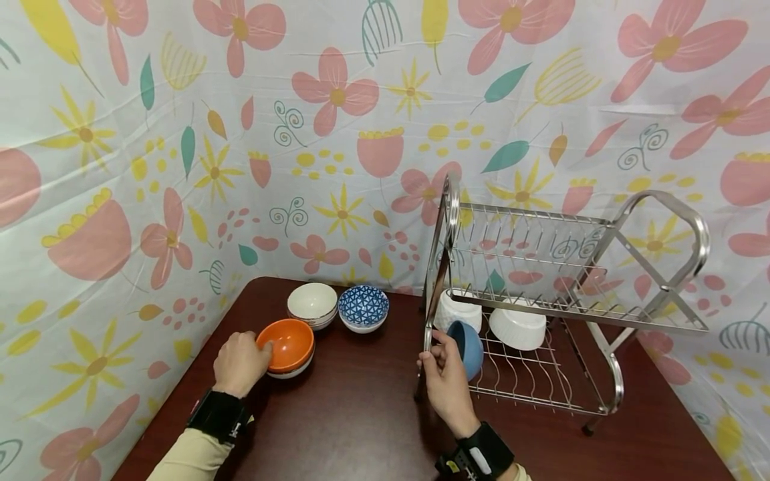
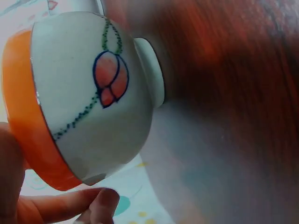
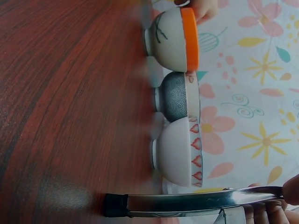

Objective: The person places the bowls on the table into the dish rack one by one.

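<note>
Bowls partly racked: two white ones (image 1: 517, 327) in the dish rack (image 1: 607, 394), a blue bowl (image 1: 469, 347) gripped by right hand (image 1: 445, 381) at its lower tier, orange bowl (image 1: 287, 346) pinched by left hand (image 1: 240, 364), cream bowl (image 1: 312, 304) and patterned bowl (image 1: 363, 307) waiting on table (image 1: 361, 414).

Left wrist view: tabletop (image 2: 233, 70) blurred. Right hand (image 1: 444, 382) hid part of blue bowl (image 1: 471, 347). Right wrist view: fingers (image 3: 261, 215) cut off at edge.

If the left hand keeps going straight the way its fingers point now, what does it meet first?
Nothing is in between: the left hand already grips the rim of the orange bowl. Pushed further along that line, the bowl would probably run toward the white bowl just behind, though the depth is unclear.
</note>
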Tool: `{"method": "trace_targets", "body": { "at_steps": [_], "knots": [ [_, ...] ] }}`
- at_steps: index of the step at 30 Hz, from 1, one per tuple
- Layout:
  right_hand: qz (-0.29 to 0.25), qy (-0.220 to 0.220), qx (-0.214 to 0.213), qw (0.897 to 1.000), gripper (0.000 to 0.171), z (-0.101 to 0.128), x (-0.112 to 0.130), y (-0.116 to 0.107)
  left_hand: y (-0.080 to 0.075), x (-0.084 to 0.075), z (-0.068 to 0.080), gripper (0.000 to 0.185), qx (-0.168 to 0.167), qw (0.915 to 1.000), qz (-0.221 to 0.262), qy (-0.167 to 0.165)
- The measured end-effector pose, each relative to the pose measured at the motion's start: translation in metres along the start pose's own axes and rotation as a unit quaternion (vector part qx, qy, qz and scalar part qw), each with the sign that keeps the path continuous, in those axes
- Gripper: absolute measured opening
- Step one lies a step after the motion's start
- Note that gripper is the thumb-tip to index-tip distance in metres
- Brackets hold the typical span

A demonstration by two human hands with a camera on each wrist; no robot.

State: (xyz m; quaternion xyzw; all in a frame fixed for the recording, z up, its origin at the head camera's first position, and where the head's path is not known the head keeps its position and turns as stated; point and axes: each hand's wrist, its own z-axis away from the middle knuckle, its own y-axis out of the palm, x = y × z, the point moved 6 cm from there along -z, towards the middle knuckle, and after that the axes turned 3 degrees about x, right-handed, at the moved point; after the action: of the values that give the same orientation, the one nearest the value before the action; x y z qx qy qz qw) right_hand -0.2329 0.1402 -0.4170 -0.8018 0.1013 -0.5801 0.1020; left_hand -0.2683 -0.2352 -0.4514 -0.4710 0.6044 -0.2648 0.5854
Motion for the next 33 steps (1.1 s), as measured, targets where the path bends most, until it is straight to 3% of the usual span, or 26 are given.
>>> {"method": "trace_targets", "body": {
  "at_steps": [6,12,21,33],
  "knots": [
    [-0.004,0.008,0.007,1.000,0.042,0.000,0.000,0.000,0.004,0.004,-0.002,0.020,0.017,0.9997,0.015,-0.006],
    [-0.001,0.005,0.007,1.000,0.042,0.000,-0.001,0.000,0.003,0.001,-0.002,0.019,-0.004,0.9996,0.024,0.013],
    [0.003,0.000,0.004,1.000,0.042,0.001,0.000,0.000,-0.005,-0.008,-0.001,0.020,-0.068,0.9957,0.014,0.062],
    [0.005,-0.002,0.001,1.000,0.042,0.001,0.000,-0.001,-0.013,-0.014,-0.002,0.017,-0.072,0.9937,0.036,0.078]
  ]
}}
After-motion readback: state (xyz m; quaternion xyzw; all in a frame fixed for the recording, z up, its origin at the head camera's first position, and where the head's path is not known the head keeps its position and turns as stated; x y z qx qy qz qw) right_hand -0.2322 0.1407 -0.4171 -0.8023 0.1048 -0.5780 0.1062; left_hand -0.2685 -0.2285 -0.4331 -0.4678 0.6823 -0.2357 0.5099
